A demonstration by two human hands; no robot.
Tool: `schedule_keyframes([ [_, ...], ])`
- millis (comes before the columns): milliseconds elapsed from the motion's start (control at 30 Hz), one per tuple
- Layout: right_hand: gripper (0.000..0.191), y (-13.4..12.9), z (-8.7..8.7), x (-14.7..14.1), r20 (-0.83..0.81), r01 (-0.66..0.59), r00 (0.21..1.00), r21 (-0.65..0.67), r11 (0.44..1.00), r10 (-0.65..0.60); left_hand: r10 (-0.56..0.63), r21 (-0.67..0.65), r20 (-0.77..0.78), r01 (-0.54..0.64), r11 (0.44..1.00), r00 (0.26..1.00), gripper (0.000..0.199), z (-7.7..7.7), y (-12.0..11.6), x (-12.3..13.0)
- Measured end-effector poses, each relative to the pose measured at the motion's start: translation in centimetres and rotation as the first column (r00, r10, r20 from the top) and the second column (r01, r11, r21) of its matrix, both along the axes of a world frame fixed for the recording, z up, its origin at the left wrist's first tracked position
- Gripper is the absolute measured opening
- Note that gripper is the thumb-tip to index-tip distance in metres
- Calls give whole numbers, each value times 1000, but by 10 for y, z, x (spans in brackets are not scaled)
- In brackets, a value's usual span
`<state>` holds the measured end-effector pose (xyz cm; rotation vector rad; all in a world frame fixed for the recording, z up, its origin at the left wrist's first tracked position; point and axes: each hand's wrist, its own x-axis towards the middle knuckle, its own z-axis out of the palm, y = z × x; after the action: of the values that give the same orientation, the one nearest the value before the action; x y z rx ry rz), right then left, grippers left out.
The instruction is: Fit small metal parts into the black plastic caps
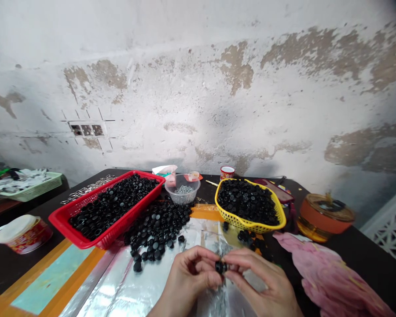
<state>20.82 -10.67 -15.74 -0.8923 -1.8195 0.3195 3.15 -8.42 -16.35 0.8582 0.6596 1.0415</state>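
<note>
head view showed left hand [194, 275] and right hand [264, 277] pinching a black piece [220, 267] from opposite sides, probably to steady it, well apart from the back edge of the worktop [6, 268], red basket [62, 223] and yellow basket [251, 225] apparently placed within reach.

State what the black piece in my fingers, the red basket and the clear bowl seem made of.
Black piece: probably plastic or rubber, fairly glossy, judging by its highlights; which one stays open.
Red basket: likely moulded plastic, shiny, with perforated walls.
Clear bowl: probably thin plastic, smooth; the grey pieces inside show through.
</note>
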Motion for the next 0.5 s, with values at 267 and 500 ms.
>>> schedule_keyframes([
  [267,19,2,-7,2,-25,-16,1000,-47,999,15,-17,0,-1,17,1000,1000,31,0,1,-1],
  [500,18,4,-6,-1,-63,0,998,-45,999,-2,-61,-29,14,61,998,998,33,1,1,-1],
])
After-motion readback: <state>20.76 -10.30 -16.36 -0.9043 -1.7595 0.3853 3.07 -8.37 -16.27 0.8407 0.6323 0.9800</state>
